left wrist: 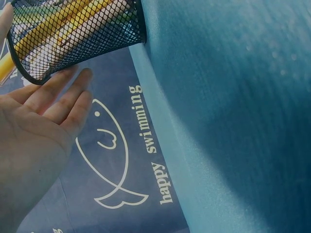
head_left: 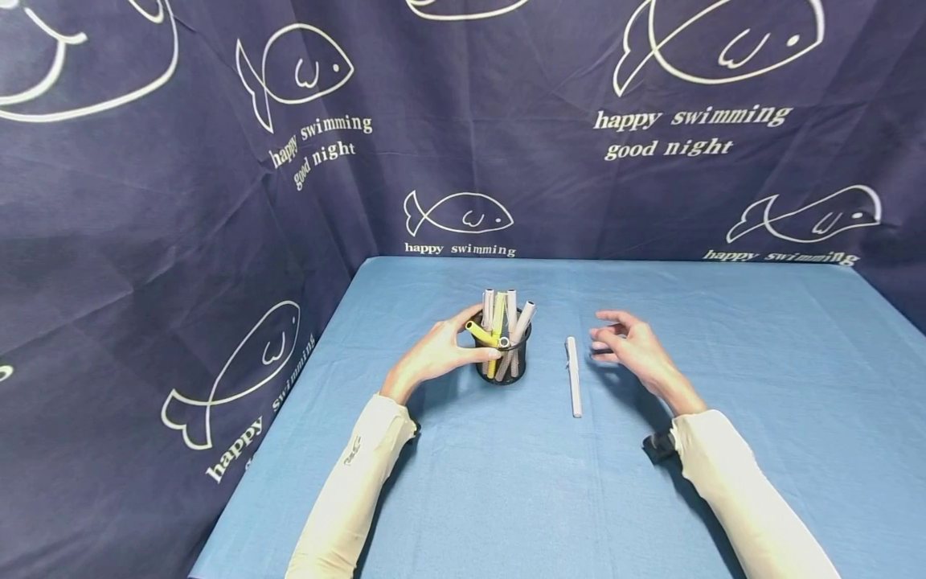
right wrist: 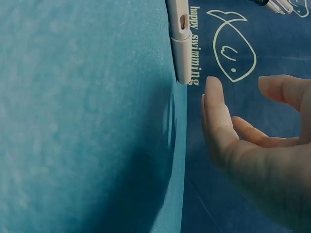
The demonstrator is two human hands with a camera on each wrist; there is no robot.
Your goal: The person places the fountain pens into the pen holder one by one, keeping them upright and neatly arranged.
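Observation:
A black mesh pen holder [head_left: 499,375] stands upright on the table, filled with several white pens [head_left: 523,320] and yellow pens [head_left: 499,314]. My left hand [head_left: 434,350] holds it from the left, thumb across the near side and fingers along the far side. In the left wrist view, the fingers [left wrist: 73,99] reach against the mesh near the rim. One white pen [head_left: 574,378] with a clip lies to the right of the holder. Just right of that pen, my right hand [head_left: 637,350] hovers with loosely bent fingers and nothing in them, thumb apart in the right wrist view.
A blue cloth covers the table [head_left: 499,498]. Dark blue curtains [head_left: 550,185] with white fish drawings and lettering hang behind it and along the left side. Dark bands [head_left: 658,446] circle both wrists below the light sleeves.

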